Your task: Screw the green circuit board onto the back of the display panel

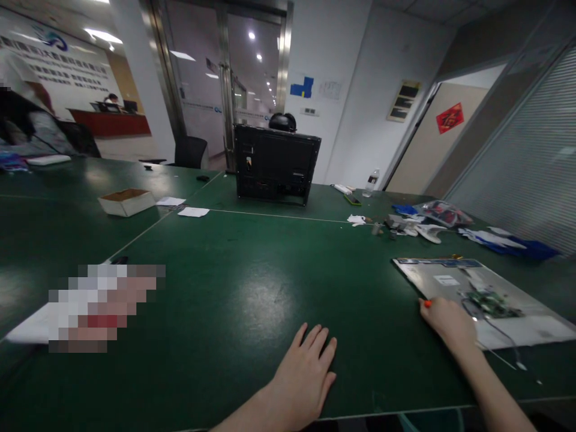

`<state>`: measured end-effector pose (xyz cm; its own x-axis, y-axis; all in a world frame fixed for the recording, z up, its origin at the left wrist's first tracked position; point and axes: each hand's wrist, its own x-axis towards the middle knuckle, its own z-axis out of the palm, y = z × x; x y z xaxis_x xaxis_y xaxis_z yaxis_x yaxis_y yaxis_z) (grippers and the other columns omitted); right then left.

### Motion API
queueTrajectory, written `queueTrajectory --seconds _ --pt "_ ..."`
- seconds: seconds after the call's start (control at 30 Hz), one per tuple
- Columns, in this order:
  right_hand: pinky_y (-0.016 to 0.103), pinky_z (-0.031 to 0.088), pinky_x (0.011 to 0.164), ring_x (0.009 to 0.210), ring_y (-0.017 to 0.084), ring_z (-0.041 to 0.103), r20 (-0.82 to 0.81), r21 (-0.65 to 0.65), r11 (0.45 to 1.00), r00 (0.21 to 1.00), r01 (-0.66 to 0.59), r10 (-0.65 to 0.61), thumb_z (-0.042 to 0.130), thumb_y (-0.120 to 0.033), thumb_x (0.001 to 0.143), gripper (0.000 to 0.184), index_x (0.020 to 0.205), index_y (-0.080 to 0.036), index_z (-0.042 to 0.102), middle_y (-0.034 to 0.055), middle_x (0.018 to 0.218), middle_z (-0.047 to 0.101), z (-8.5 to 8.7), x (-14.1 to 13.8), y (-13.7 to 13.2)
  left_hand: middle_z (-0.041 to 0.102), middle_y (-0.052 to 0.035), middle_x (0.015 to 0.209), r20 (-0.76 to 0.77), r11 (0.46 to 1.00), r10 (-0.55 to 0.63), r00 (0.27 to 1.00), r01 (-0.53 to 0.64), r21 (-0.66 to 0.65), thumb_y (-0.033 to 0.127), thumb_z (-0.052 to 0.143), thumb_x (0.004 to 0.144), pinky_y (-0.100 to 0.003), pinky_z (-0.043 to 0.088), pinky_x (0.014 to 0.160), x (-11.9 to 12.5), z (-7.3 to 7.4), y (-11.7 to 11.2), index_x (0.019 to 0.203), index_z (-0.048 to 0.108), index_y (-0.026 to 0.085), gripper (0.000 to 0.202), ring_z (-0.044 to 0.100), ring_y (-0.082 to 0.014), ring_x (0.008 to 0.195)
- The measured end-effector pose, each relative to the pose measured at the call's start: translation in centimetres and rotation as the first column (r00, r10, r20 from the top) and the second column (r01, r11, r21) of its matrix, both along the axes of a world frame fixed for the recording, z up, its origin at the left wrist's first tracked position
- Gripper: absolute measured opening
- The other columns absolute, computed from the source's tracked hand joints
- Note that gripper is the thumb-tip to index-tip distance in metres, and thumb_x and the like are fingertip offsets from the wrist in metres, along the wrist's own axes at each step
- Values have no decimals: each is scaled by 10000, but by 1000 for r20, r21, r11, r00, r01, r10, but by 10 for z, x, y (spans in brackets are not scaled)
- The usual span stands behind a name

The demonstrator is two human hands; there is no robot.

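Observation:
My left hand (306,372) lies palm down on the green table, fingers spread, holding nothing. To the right, my right hand (447,321) is closed around a screwdriver with an orange end (427,304); most of it is hidden by the fingers. A thin straight shaft shows past the wrist, in line with that end. This hand is at the near left edge of a flat silver display panel (423,275), which lies on the table. On the panel are a green circuit board (492,303), a white label and loose cables.
A black monitor housing (276,165) stands at the table's far side. An open box (126,204) and papers (193,212) lie left of it. At the back right are a bottle (371,183), gloves and plastic bags (443,211). A pixelated area covers something at left.

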<state>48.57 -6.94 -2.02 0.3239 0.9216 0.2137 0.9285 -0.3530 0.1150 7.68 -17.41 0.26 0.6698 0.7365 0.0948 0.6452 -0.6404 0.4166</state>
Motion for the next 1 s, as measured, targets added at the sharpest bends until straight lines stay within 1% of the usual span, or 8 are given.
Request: queueTrajectory --seconds 0.23,0.37,0.47,0.6,0.7,0.8,0.9,1.0 --pt "339 455 535 639 272 667 14 -58 971 973 -230 232 404 -437 885 390 768 -152 643 147 727 674 3 -168 -44 423 -91 1440 -54 998 69 996 -68 7 350 401 945 -467 227 1132 -10 2 7 1389 413 211 466 346 -273 1343" --pt "343 474 571 681 269 677 -120 -82 898 898 -433 423 391 -333 910 322 945 -105 617 183 844 681 22 -265 -79 472 -172 1389 -197 949 310 930 -290 125 302 347 946 -558 225 1100 -33 9 26 1293 526 105 437 376 -342 1317" --pt "382 490 602 763 301 678 -287 -119 811 802 -573 524 511 -328 847 426 1188 -73 535 273 1100 631 34 -321 -99 516 -171 1348 -215 915 389 896 -346 209 293 333 943 -554 248 1083 -62 19 45 1254 556 112 423 410 -336 1295" --pt "391 499 569 741 308 672 -452 -100 660 625 -745 637 613 -385 747 655 1314 -102 450 274 1164 594 41 -374 -118 515 -105 1364 -218 957 277 936 -248 150 335 281 961 -494 259 1084 -96 34 70 1278 526 171 433 419 -273 1296" --pt "413 514 548 804 348 663 -517 -91 574 531 -814 671 645 -491 690 735 1301 -119 472 280 1208 563 40 -408 -129 535 -105 1342 -213 977 209 955 -195 83 376 258 973 -420 326 1047 -106 34 87 1269 523 160 453 477 -246 1240" --pt "428 522 537 848 358 655 -516 -59 537 486 -841 705 669 -528 656 815 1327 -119 453 294 1302 497 32 -442 -139 514 -130 1356 -258 974 214 942 -187 125 359 232 983 -392 341 1029 -108 18 98 1274 513 132 464 465 -248 1247" --pt "455 500 479 763 370 660 -537 -137 514 500 -847 680 709 -532 612 812 1282 -122 505 310 1297 498 24 -466 -150 409 -143 1441 -239 928 335 912 -276 249 371 276 974 -458 279 1068 -114 -7 100 1351 436 118 481 385 -286 1308" --pt "389 457 392 673 347 667 -566 -97 424 400 -901 721 696 -510 649 777 1316 -170 486 278 1283 530 28 -465 -159 352 -109 1483 -209 912 343 916 -272 308 377 281 977 -451 221 1106 -126 -24 98 1420 348 158 498 330 -263 1345"
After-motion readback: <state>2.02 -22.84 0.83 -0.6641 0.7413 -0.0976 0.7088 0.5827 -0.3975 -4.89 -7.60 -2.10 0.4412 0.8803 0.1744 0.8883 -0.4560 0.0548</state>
